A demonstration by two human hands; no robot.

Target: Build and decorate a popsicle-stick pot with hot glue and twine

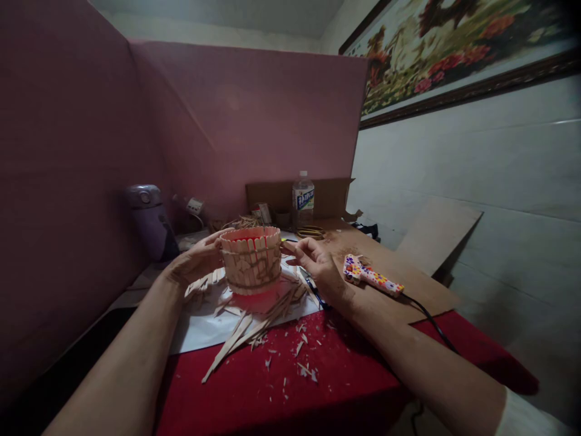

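Note:
A round basket (252,266) faced with upright wooden craft sticks, red inside and with a cord-like band around it, is in the middle of the head view. My left hand (202,259) grips its left side, with the fingers partly hidden behind the wall. On the other side, my right hand (313,257) pinches a short piece of wooden stick (288,245) close to the basket's rim. Whether that piece touches the basket I cannot tell. Loose wooden sticks (231,342) lie in front of and under the basket on a white sheet (193,333).
A flower-patterned glue gun (372,278) with a black cord lies on cardboard (408,297) at right. Behind stand a plastic bottle (303,203) and scissors (310,232). A purple flask (152,223) is at left. Wood scraps dot the red cloth (254,393).

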